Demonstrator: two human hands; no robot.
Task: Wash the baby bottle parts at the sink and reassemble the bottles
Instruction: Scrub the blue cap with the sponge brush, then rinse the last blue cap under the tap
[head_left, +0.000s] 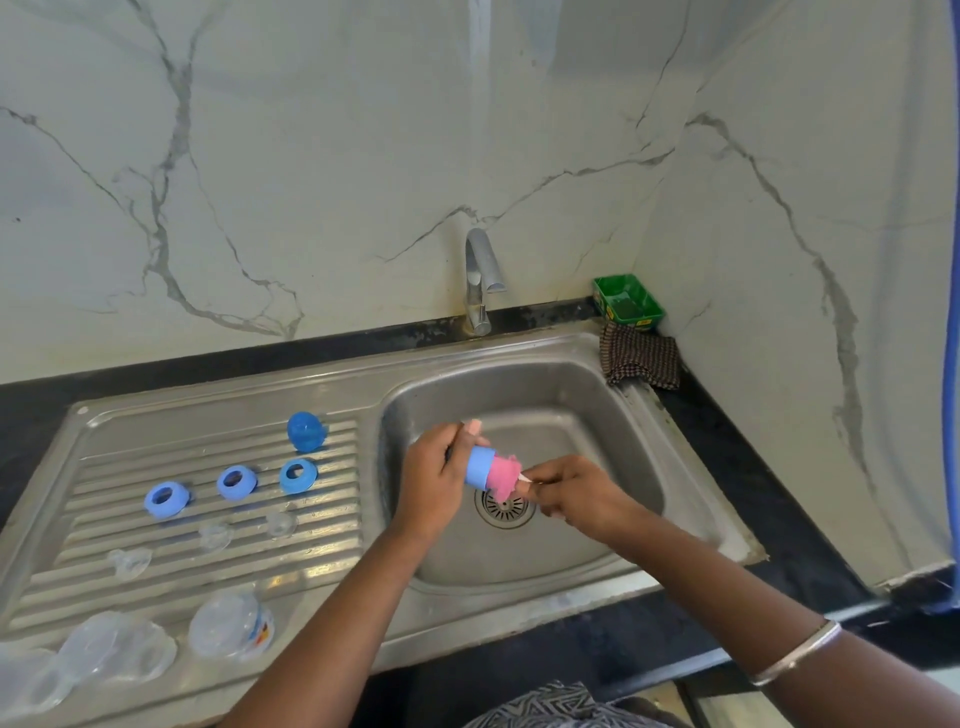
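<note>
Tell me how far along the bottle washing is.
Done: the bottles are apart; three blue rings, clear nipples, a blue cap and clear bottles lie on the drainboard. In hand: the left hand holds a blue cap over the sink while the right hand works a pink sponge into it. Left: any unwashed parts, all reassembly.

Both hands up over the middle, working close together.
Left hand (434, 480) at about 9 o'clock of the pair, fingers curled tight in a grip, thumb pointing up toward 12. Right hand (571, 496) just beside it at 3 o'clock, fingertips (527, 480) pinched and aimed toward 9. Forearms reaching in from 6 and 5 o'clock, right wrist wearing a metal bangle (795, 652).
</note>
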